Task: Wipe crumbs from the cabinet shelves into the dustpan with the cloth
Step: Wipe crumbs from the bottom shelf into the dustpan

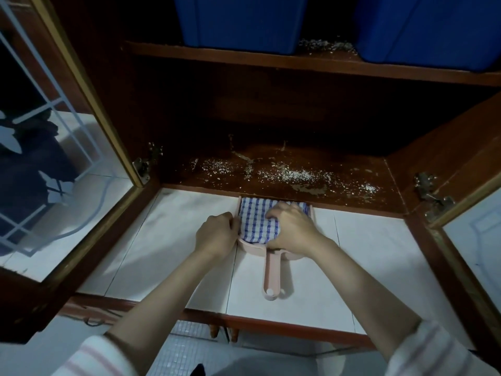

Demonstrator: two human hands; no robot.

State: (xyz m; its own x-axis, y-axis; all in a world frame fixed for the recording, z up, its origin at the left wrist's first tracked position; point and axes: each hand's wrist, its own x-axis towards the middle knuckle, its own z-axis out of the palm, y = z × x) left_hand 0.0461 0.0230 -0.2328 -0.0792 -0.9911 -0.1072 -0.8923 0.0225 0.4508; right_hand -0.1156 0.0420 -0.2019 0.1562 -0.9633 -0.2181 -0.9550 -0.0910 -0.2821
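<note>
At the left of the frame I see the left door swung open, its glass crossed by white bars, and its hinge at the cabinet's side wall. Below it the white tiled surface runs across the middle of the frame.

My view of the left hand puts it left of centre, fingers curled against the left rim of the dustpan, right at the cloth's edge. I cannot tell whether they pinch the rim, the cloth or nothing.

The pink dustpan lies on the surface at centre frame, its mouth against the front edge of the lower shelf and its handle pointing to the bottom of the frame. The blue-and-white checked cloth lies inside the pan, covering most of it.

The right hand sits on the cloth's right part, fingers clenched into the fabric and bunching it.

Above the hands, pale crumbs are strewn over the dark lower shelf, thickest right of centre. At the top of the frame, the upper shelf carries two blue boxes, with more crumbs in the gap between them.

At the right edge I see the second hinge and the right door, also open.
</note>
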